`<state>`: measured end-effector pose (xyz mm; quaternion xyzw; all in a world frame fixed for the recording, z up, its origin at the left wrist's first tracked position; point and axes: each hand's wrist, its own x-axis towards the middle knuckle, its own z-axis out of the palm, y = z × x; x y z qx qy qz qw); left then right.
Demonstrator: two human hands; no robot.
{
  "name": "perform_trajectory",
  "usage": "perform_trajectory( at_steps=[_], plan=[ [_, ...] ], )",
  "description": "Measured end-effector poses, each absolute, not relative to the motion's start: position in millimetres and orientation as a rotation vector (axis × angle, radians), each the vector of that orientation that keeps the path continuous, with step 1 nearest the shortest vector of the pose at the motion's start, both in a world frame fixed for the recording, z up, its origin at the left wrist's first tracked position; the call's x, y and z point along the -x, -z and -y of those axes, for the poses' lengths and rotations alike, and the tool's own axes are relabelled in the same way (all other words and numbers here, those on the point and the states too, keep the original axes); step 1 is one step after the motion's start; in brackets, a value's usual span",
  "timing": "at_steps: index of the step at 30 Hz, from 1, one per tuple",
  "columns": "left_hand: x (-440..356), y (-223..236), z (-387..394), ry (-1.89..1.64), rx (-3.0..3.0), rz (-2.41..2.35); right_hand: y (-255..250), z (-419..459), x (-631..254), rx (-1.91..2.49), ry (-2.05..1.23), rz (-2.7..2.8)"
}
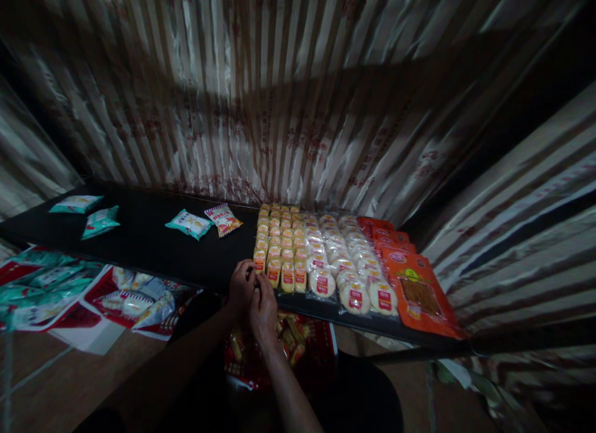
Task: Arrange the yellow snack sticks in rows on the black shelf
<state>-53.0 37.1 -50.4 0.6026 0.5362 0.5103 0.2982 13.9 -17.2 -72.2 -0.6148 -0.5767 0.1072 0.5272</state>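
Grip unclear: L hand [241, 290] and R hand [263, 309] pressed together, fingers curled, anything held hidden. Rows of yellow snack pkts [279, 250] lie just beside at 1 o'clock, teal sachets [189, 225] at 10, loose pkts [288, 337] still at 6.

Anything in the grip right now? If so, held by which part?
Cannot tell: the left hand and right hand meet beside the yellow snack packets, and they hide anything between them.

Snack packet labels [354, 299], all illegible
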Motion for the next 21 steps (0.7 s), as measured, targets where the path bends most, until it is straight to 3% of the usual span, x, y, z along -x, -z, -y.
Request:
perform_trajectory(
  at_steps=[21],
  plan=[
    [53.3,44.6,-31.6,-1.272,-1.620,-1.476,73.3,17.3,-15.7,1.452,-0.269,1.394]
  ],
)
